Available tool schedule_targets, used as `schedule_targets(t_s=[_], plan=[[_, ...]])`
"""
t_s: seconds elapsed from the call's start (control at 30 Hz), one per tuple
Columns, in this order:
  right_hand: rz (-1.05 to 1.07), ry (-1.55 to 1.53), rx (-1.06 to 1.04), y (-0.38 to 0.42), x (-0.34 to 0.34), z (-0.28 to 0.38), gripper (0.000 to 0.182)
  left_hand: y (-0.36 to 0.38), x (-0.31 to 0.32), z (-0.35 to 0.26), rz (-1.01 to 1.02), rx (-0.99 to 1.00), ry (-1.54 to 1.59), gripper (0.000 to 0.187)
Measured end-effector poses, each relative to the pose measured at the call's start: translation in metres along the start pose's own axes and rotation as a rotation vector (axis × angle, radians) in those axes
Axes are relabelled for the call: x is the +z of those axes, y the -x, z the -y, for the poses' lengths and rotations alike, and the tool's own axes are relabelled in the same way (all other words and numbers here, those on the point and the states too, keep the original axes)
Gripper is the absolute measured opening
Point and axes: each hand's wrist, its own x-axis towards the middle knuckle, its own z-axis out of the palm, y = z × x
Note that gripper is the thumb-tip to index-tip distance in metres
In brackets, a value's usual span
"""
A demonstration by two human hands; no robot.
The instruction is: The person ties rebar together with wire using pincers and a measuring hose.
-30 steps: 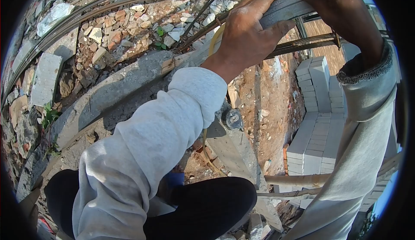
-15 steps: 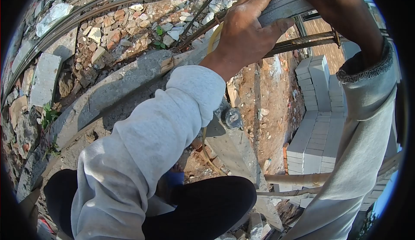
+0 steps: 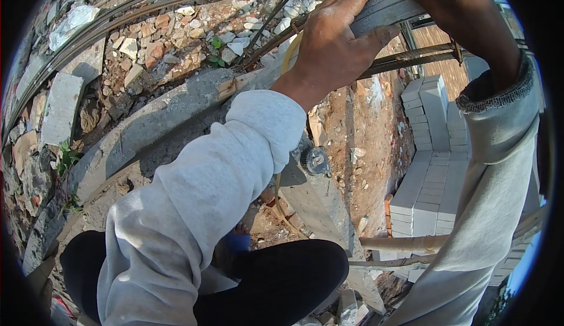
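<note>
My left hand [image 3: 335,44] grips a long grey board [image 3: 388,12], thumb on the near side and fingers on the far side. At the top edge, my right hand [image 3: 455,12] is bent over the same board, its fingers curled and partly cut off by the frame. What those fingers pinch is hidden. Thin steel bars [image 3: 405,59] run just below the board, past both hands. A yellowish tube or strap [image 3: 289,56] passes beside my left wrist and reappears below the sleeve.
Broken bricks and stones [image 3: 155,50] cover the ground at left, with long curved rebar [image 3: 111,20] above. A concrete beam [image 3: 158,114] crosses the rubble. Grey blocks [image 3: 426,179] are stacked at right, near a wooden pole [image 3: 405,244]. A dark round-capped object [image 3: 315,160] sits below my left wrist.
My right hand's fingers have shifted very slightly at the top edge. My left hand and the board stay in place.
</note>
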Motion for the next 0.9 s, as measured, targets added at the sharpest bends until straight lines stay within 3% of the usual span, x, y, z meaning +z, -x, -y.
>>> schedule_targets(t_s=[0.6,0.9], plan=[[0.011,0.041,0.069,-0.001,-0.001,0.010,0.008,-0.003,-0.003,-0.004,0.019,0.004,0.032,0.076],[-0.006,-0.056,0.006,0.000,0.001,0.002,0.005,-0.004,-0.001,-0.003,-0.001,0.020,0.037,0.073]])
